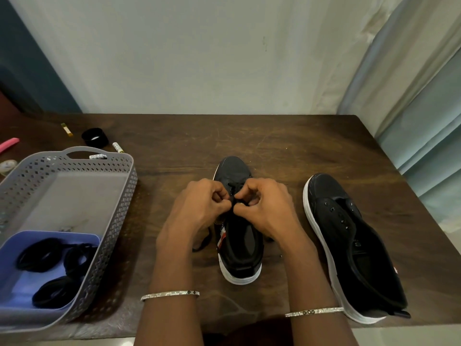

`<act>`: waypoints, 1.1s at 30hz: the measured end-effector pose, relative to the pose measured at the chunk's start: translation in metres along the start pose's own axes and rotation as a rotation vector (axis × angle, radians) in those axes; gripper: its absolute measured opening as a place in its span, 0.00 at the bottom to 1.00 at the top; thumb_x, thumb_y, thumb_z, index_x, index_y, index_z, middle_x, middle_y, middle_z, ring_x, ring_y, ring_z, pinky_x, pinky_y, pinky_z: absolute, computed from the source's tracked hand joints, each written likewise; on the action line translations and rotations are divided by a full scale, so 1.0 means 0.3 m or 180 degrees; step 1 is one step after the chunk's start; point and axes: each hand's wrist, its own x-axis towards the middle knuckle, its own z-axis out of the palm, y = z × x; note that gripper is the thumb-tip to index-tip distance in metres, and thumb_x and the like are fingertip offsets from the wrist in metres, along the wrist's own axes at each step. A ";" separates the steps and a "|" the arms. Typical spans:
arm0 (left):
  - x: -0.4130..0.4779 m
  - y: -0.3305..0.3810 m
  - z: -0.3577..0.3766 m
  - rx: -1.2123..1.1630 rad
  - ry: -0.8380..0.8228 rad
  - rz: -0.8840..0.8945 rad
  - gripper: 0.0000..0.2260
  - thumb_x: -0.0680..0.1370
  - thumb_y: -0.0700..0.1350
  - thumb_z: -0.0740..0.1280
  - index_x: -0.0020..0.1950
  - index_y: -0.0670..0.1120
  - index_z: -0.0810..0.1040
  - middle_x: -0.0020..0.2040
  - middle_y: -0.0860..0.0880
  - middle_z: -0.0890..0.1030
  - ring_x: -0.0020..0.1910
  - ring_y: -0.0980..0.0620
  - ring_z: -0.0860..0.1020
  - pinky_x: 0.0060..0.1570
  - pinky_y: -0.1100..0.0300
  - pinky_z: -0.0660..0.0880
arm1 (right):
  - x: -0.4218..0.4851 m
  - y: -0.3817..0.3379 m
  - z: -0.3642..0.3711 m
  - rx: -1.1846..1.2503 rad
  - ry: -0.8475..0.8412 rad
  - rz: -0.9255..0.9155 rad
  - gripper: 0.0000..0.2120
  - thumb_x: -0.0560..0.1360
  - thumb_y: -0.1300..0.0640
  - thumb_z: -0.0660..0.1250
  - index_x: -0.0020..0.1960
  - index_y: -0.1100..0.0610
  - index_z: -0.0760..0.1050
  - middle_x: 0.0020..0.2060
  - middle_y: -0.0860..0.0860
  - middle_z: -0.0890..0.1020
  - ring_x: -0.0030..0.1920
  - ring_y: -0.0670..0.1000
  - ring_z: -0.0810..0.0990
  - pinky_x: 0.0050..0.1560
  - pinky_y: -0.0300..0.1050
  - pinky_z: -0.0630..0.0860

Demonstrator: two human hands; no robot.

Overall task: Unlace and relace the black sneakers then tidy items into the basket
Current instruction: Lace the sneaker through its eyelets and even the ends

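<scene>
Left hand (199,208) and right hand (264,208) pinch black lace (203,243) at front eyelets of centre sneaker (237,168) on tabletop (274,146); second sneaker (349,245) alongside, laceless. Advice: keep lace flat, ends even.

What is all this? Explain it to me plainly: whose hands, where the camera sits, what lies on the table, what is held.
No machine here: a person works with bare hands. The single picture comes from a camera on their head, looking down. The left hand and right hand both pinch a black lace over the middle shoe on a brown table. A second shoe lies to its right, its eyelets bare. At left stands a grey basket holding a blue tray with coiled black cords. A small black cup sits behind the basket.
</scene>
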 end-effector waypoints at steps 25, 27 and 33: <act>0.009 -0.048 0.011 -0.1384 -0.0475 -0.0577 0.09 0.81 0.45 0.68 0.41 0.48 0.81 0.35 0.51 0.81 0.37 0.54 0.77 0.47 0.52 0.76 | 0.009 0.019 -0.002 -0.0026 -0.0171 -0.0277 0.09 0.73 0.59 0.73 0.38 0.46 0.83 0.39 0.41 0.80 0.36 0.40 0.77 0.41 0.37 0.73; 0.010 -0.030 0.013 -0.1407 -0.0539 -0.0852 0.12 0.82 0.45 0.66 0.39 0.47 0.79 0.29 0.53 0.77 0.28 0.56 0.73 0.33 0.58 0.72 | 0.007 0.015 0.002 -0.0174 -0.0278 -0.0328 0.09 0.73 0.60 0.73 0.38 0.47 0.84 0.40 0.41 0.77 0.37 0.39 0.75 0.41 0.35 0.69; 0.002 0.047 0.028 -0.1850 -0.0710 -0.1649 0.14 0.84 0.42 0.60 0.38 0.44 0.73 0.32 0.48 0.71 0.29 0.53 0.68 0.29 0.62 0.63 | 0.002 0.035 -0.009 0.0390 -0.0108 -0.0131 0.13 0.69 0.63 0.74 0.39 0.45 0.78 0.36 0.43 0.81 0.36 0.44 0.79 0.45 0.47 0.79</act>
